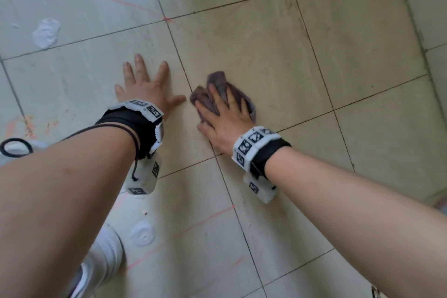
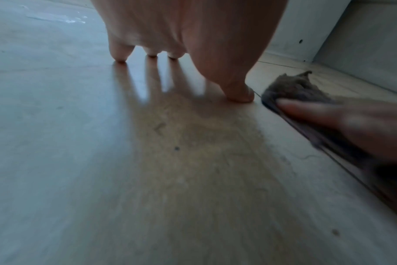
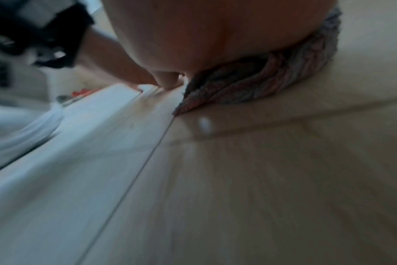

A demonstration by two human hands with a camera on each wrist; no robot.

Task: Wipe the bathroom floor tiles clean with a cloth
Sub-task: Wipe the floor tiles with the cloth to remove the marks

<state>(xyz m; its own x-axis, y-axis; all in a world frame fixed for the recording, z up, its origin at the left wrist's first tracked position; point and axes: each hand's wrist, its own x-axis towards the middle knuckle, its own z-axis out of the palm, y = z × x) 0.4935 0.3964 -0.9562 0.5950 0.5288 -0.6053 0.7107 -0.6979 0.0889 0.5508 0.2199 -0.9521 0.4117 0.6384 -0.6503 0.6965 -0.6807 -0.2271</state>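
Right hand (image 1: 223, 118) (flat) on cloth (image 1: 219, 84)

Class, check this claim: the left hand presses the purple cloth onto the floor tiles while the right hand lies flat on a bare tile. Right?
Not quite: the hands are swapped. In the head view the right hand presses the purple cloth, and the left hand lies flat on a bare floor tile.

Red streaks (image 1: 125, 2) cross the far floor, and more red lines (image 1: 205, 221) run nearer. A white blob (image 1: 46, 32) sits at far left, a smaller white patch (image 1: 142, 233) lies close by, beside a white shoe (image 1: 101, 259). A pale wall (image 2: 372, 44) rises at right.
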